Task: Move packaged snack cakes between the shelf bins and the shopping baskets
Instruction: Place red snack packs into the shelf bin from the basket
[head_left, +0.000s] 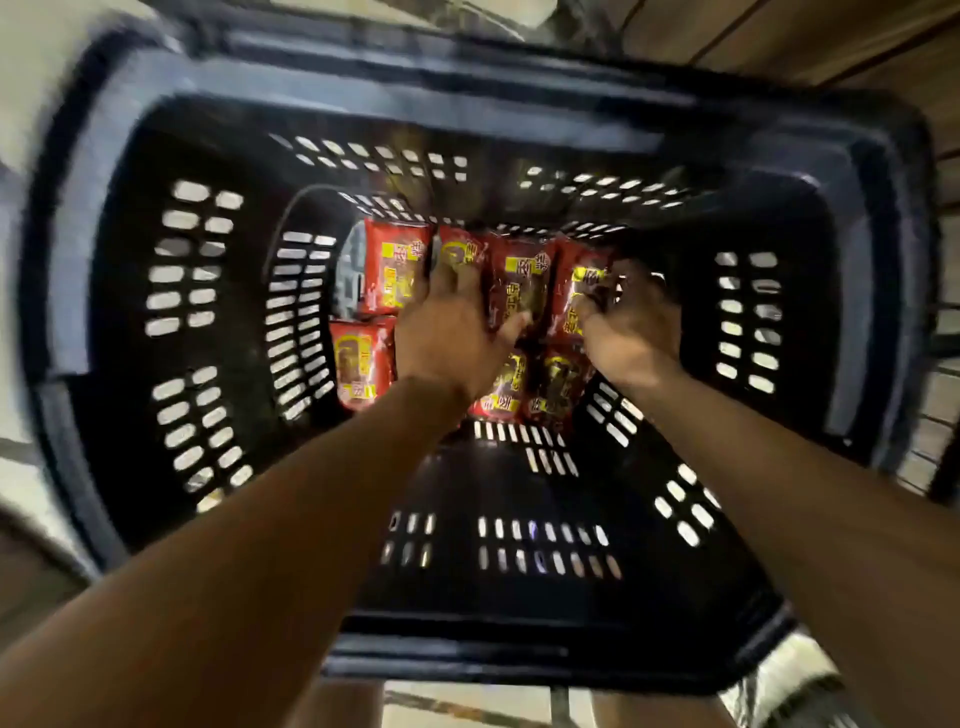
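Red snack cake packets (395, 270) with yellow panels and dark print, lettering blurred and not readable, no brand to make out. Lying in two rows on the floor of a black slotted shopping basket (208, 291), toward its far end, seen from straight above. Left hand (454, 325) pressed down flat on the packets, fingers spread over the second packet (460, 252) of the far row, thumb reaching across onto the dark-red packet (519, 270) beside it; not closed around anything that can be seen. Right hand (631, 317) at the right end of the far row, fingers curled in on the edge of the rightmost packet (582, 280), pinching its wrapper. Another packet (361, 364) in the near row left of the left wrist, untouched; two more (558, 382) between the two wrists, partly hidden under the hands. Bare forearms running in over the basket's near rim. Whole view smeared by motion, fine detail lost.
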